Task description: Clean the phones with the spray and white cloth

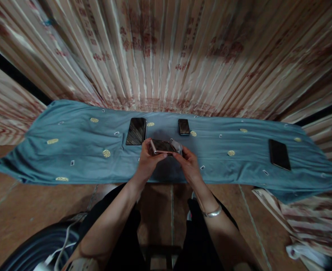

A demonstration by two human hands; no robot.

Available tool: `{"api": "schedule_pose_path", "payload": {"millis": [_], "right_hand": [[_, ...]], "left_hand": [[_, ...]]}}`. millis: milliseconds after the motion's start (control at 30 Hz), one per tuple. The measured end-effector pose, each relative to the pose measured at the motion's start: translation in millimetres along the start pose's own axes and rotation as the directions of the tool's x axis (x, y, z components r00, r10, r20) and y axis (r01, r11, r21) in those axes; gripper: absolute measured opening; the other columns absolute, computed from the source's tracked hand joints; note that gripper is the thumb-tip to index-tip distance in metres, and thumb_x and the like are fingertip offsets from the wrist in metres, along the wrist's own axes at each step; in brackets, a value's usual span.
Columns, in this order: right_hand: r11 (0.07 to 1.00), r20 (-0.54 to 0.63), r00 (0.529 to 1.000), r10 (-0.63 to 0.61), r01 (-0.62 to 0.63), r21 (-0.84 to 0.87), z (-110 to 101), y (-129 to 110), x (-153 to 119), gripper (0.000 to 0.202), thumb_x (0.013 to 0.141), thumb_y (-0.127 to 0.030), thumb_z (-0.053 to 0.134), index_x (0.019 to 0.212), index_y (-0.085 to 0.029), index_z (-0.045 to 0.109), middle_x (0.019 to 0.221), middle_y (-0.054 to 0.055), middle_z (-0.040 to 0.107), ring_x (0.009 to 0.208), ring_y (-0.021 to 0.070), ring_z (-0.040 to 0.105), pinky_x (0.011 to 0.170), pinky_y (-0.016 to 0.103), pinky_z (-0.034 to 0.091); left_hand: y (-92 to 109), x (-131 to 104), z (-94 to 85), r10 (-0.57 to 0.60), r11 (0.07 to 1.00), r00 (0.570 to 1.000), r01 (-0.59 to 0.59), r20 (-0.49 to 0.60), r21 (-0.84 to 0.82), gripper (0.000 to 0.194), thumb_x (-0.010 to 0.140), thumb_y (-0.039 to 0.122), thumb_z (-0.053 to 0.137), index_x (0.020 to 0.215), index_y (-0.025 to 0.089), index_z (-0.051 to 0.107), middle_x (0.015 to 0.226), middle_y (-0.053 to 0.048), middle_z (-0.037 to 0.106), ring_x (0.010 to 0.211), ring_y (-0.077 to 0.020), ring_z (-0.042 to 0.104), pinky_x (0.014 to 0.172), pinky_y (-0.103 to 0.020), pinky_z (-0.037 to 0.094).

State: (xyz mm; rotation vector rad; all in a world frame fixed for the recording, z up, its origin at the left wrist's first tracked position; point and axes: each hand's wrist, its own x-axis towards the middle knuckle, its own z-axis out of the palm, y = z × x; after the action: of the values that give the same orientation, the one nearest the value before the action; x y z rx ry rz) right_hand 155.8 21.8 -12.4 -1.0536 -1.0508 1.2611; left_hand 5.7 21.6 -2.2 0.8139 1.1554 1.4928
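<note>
Just above the cloth-covered table, a phone (162, 146) with a dark screen and pinkish metal edge lies sideways between my two hands. My left hand (150, 160) is closed around its left end, thumb along the near edge. My right hand (188, 161) is closed at the right end, its thumb by the phone's corner. In the right fingers is a crumpled pale grey cloth (177, 145), pressed against the phone's right end. Beyond the left hand lies a large dark phone (136, 131). A small dark device (184, 127) lies beyond the right hand.
A blue patterned cloth (78, 150) covers the long narrow table. At the far right lies another black phone or case (279, 154). A pleated curtain (166, 67) hangs behind. Below left stand a round dark ribbed object (38, 244) and a white cable (65, 241).
</note>
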Motion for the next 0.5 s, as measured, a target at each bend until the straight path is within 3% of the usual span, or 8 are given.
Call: {"api": "schedule_pose_path", "payload": {"millis": [200, 367, 500], "right_hand": [[1.0, -0.058, 0.998, 0.026, -0.025, 0.016, 3.9, 4.2, -2.0, 0.031, 0.071, -0.034, 0.078, 0.1, -0.025, 0.074, 0.098, -0.001, 0.077, 0.094, 0.0203, 0.069, 0.096, 0.037, 0.051], [0.99, -0.115, 0.99, 0.081, -0.066, 0.122, 11.0, 13.1, -2.9, 0.031, 0.068, -0.034, 0.079, 0.097, -0.027, 0.074, 0.098, -0.001, 0.078, 0.094, 0.021, 0.069, 0.095, 0.039, 0.052], [0.993, -0.13, 0.988, 0.077, -0.064, 0.096, 13.2, 16.5, -2.6, 0.027, 0.068, -0.035, 0.077, 0.094, -0.027, 0.075, 0.096, 0.0, 0.078, 0.095, 0.0223, 0.069, 0.095, 0.04, 0.052]], "left_hand": [[-1.3, -2.5, 2.0, 0.091, 0.99, 0.995, -0.087, -0.03, 0.114, 0.089, 0.044, 0.027, 0.088, 0.122, 0.026, 0.046, 0.122, -0.006, 0.058, 0.108, -0.0236, 0.061, 0.091, -0.036, 0.05], [0.4, -6.4, 1.9, 0.167, 0.966, 0.986, -0.166, 0.013, 0.199, 0.086, 0.051, 0.024, 0.087, 0.127, 0.025, 0.045, 0.123, -0.008, 0.058, 0.113, -0.0246, 0.06, 0.097, -0.037, 0.05], [0.1, -7.3, -1.2, 0.269, 0.9, 0.96, -0.28, 0.08, 0.334, 0.086, 0.055, 0.021, 0.085, 0.131, 0.023, 0.045, 0.13, -0.011, 0.054, 0.124, -0.0281, 0.055, 0.103, -0.042, 0.047]]}}
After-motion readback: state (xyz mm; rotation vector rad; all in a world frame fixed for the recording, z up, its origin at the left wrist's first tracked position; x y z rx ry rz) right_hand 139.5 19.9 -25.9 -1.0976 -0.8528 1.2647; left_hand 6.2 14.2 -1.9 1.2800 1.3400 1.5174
